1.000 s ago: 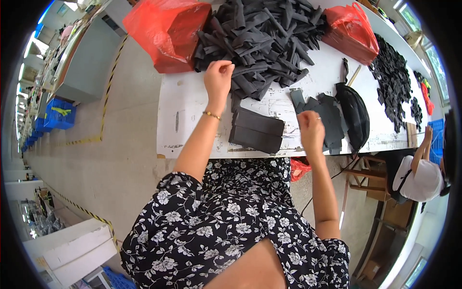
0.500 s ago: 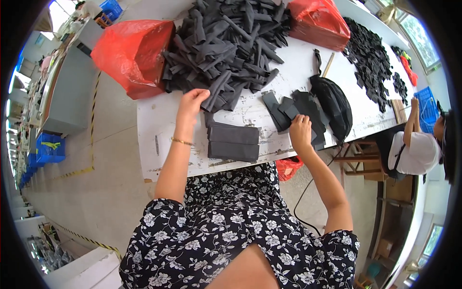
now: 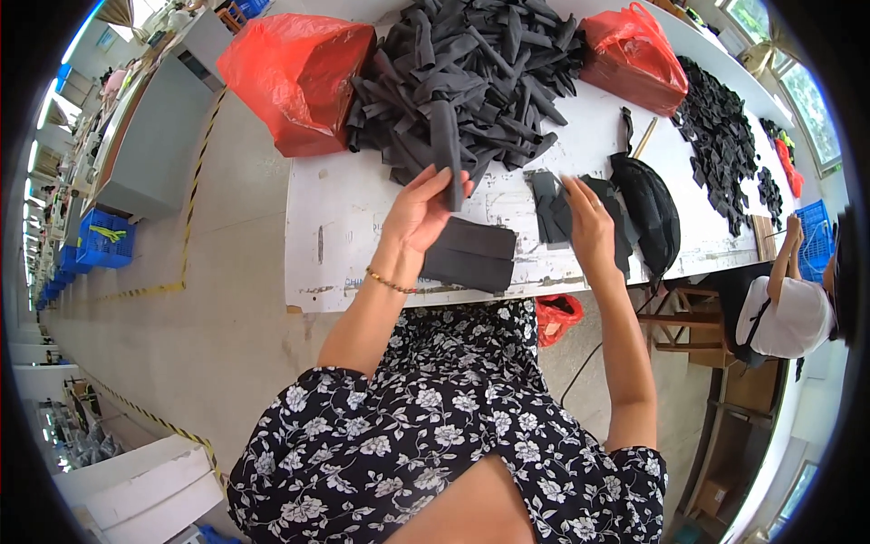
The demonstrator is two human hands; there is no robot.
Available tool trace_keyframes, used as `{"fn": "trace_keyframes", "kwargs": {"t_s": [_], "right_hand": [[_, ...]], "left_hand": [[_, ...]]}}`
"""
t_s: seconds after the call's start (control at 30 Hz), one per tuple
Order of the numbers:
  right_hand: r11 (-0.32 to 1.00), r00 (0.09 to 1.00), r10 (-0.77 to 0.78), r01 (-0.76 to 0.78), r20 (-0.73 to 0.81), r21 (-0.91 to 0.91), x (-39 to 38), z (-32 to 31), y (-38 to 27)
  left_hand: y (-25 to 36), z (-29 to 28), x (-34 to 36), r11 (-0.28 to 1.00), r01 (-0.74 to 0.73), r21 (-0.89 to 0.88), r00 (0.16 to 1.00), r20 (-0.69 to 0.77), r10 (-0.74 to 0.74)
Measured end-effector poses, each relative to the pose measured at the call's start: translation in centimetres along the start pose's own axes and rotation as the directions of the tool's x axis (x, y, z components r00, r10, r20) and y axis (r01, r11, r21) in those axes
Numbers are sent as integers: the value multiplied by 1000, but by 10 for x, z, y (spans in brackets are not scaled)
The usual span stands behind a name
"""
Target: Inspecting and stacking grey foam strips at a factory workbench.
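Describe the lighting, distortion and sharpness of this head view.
Head view: even daylight, soft shadows; fisheye bends the white table's edge and blackens the corners; left hand holding a dark strip and right hand stay sharp; windows at upper right are blown out.

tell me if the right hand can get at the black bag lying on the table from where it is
Probably yes: the right hand rests on flat dark pieces right beside the black bag, with nothing between them.

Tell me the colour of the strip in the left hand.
Dark grey strip, held by the left hand; head view.
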State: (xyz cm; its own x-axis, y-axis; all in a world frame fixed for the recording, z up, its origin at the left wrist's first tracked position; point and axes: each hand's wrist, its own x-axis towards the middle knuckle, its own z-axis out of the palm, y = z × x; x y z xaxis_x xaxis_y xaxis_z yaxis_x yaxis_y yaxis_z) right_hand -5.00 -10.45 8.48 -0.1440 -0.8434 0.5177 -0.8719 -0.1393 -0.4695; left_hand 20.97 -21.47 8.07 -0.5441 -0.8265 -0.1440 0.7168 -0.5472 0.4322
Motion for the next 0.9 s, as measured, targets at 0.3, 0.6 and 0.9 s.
{"fn": "trace_keyframes", "kwargs": {"t_s": [0.3, 0.6, 0.9], "right_hand": [[976, 988, -112, 89, 105, 201, 23, 1, -107], [943, 995, -100, 95, -2, 319, 18, -9, -108], [956, 978, -208, 209, -24, 204, 22, -7, -111]], "left_hand": [[-4, 21, -11, 992, -52, 115, 998, -36, 57], [6, 21, -12, 980, -97, 174, 984, -134, 121], [2, 30, -12, 990, -27, 138, 997, -65, 36]]}}
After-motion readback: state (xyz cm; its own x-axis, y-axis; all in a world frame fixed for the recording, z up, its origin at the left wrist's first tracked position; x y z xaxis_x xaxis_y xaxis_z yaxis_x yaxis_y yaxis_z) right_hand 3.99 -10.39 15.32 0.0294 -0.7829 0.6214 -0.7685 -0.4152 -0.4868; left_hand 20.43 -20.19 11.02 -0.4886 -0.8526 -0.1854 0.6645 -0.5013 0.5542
